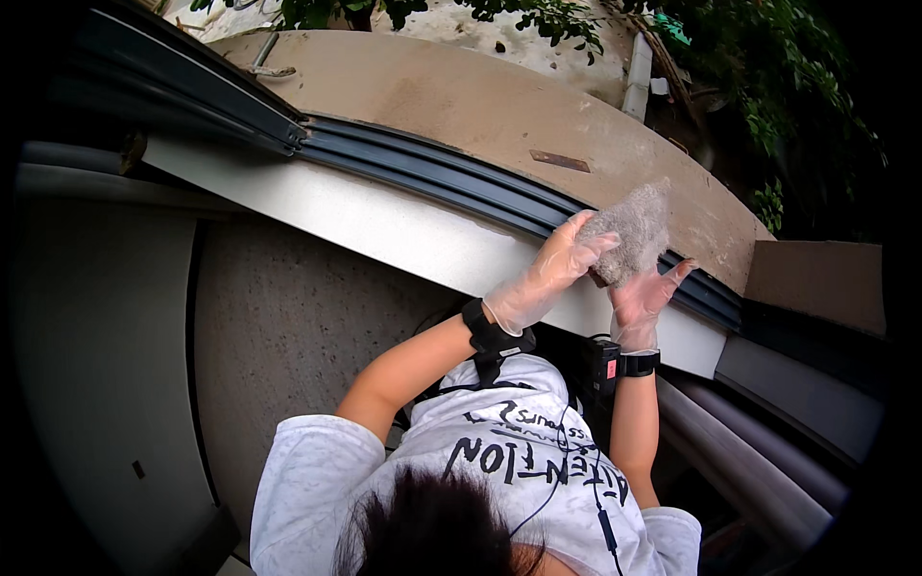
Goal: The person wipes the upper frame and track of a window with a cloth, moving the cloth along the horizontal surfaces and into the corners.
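A grey, fuzzy cleaning cloth is held up over the dark metal window track. My left hand, in a clear plastic glove, grips the cloth from its left side, with the thumb across it. Below the cloth's lower right is my right hand, also gloved, palm up with its thumb spread outward; its fingers are partly hidden behind the cloth, so its hold is unclear. A small dark brown bit shows at the cloth's lower edge. Beneath both wrists runs the pale inner sill.
Beyond the track lies a tan outer ledge with a flat rusty metal strip on it. A dark window frame stands at the upper left. Grey pipes run at the lower right. Leafy branches hang outside.
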`<state>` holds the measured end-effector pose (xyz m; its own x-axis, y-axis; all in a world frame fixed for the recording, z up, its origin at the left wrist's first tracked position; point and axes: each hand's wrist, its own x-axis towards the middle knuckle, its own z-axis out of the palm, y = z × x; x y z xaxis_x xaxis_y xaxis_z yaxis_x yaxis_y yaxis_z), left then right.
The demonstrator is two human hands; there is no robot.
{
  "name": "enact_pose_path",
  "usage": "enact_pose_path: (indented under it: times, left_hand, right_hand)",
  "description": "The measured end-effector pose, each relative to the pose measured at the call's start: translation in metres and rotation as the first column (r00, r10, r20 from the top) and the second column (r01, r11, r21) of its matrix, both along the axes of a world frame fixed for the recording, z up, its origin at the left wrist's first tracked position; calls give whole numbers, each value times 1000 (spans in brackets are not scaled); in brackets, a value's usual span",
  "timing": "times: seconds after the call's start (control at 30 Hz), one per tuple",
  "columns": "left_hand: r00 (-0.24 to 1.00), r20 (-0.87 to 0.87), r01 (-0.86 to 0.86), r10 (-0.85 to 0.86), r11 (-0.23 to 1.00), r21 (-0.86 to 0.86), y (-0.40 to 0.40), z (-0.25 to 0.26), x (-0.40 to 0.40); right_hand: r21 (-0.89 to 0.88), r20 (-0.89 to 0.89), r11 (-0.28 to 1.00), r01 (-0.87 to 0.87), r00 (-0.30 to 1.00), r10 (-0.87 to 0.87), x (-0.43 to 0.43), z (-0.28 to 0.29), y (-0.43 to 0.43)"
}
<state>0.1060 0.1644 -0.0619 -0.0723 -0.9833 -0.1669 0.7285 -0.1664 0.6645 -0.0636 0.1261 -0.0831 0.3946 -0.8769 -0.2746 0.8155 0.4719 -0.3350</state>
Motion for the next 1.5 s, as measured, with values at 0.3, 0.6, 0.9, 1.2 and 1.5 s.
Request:
enact_pose_path:
  times: [0.3,0.6,0.9,1.2,1.5]
  left_hand:
    - [557,805,-293,205,955,-41,8,-35,120]
    - [-301,827,-547,475,624,-558,-5,-63,243]
    - [-647,738,-253,193,858,-447,-36,-69,279]
    - [-681,722,-166,123,934,-315,-41,-77,289]
    - [-684,729,-204,15,956,-211,-48,-80,298]
  right_hand:
    - [-404,-819,896,-185,509,-264,92,24,-57]
    - [-242,-505,209,-947,-61,-861,290,-31,-24]
    - [-93,-591,474,-876,-334,-734,49,9,-21]
    - [-35,-577,792,-609,-635,-514,-43,89,-75]
    - [-54,-502,261,-964,-200,-841,258,0,-8]
